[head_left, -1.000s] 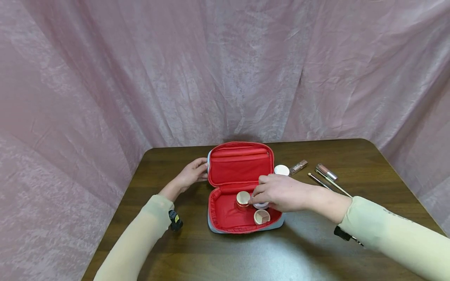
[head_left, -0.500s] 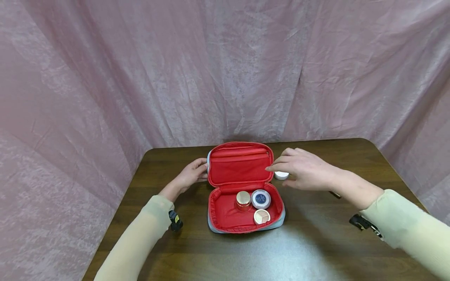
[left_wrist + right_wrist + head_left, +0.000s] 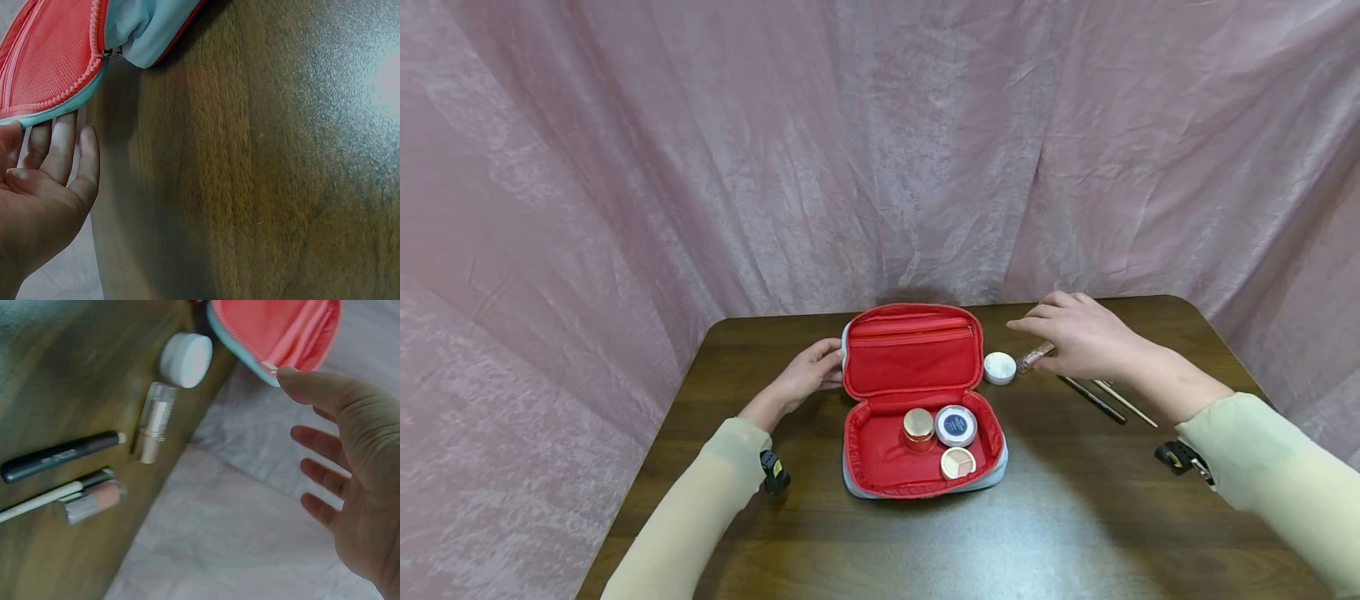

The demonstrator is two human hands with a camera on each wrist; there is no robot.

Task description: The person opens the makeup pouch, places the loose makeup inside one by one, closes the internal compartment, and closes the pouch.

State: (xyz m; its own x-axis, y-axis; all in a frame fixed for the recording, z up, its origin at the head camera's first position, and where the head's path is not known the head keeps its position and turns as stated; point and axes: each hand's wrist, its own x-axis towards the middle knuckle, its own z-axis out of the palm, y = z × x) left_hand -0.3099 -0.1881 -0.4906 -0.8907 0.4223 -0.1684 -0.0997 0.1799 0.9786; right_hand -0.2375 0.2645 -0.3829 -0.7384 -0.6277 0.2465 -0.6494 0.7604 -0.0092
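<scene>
An unzipped makeup bag (image 3: 880, 471) with red lining and pale blue outside stands on the table, its lid raised. My left hand (image 3: 808, 372) holds the lid's left edge, fingers behind it in the left wrist view. Inside lie a gold-lidded jar (image 3: 918, 423), a round case with a dark blue label (image 3: 957, 426) and a small round three-colour palette (image 3: 958, 463). My right hand (image 3: 1086, 337), holding nothing, hovers with spread fingers over the far right side. Nearest to it are a clear-and-pink cosmetic tube (image 3: 1033, 357) and a round white jar (image 3: 999, 368).
A dark pen-like stick (image 3: 62, 456), a thin pale-handled brush (image 3: 44, 501) and a lip gloss tube (image 3: 94, 501) lie on the wooden table (image 3: 880, 550) at the right. A pink velvet curtain (image 3: 880, 150) hangs behind the table's far edge.
My right hand has left the round case inside the bag and moved up and right, over the loose cosmetics. The left hand has stayed at the lid.
</scene>
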